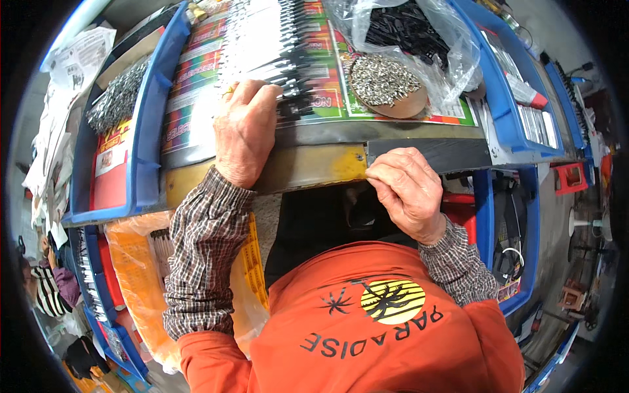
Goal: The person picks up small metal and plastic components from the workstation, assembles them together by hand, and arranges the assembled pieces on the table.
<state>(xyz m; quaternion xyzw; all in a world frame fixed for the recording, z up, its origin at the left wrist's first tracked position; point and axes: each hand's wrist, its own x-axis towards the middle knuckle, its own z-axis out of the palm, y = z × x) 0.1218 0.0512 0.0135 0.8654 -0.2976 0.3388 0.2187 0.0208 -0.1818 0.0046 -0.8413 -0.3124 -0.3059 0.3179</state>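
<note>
The tabletop (314,164) ran across the frame's middle, its yellowed front edge worn, a colourful printed sheet (196,78) laid over it. Blue bins (147,131) flanked it L & R. A clear plastic bag (452,52) of black parts sat upper right; just below it, centre-right, a round dish of small metal pieces (383,82).

A row of slim black-and-silver strips (288,46) lay fanned upper centre. The left hand (246,128) rested on the sheet w/ fingers curled onto the row's lower end, touching the strips; whether it gripped one couldn't be told. The right hand (409,187) sat at the tabletop's front edge, fingers pinched nearly closed, prob. on sth. small, not visible.

Risks, as judged: a nudge from the left hand could've scattered the row; the dish sat near enough to tip; a tiny pinched piece could've dropped off the edge into the lap.
</note>
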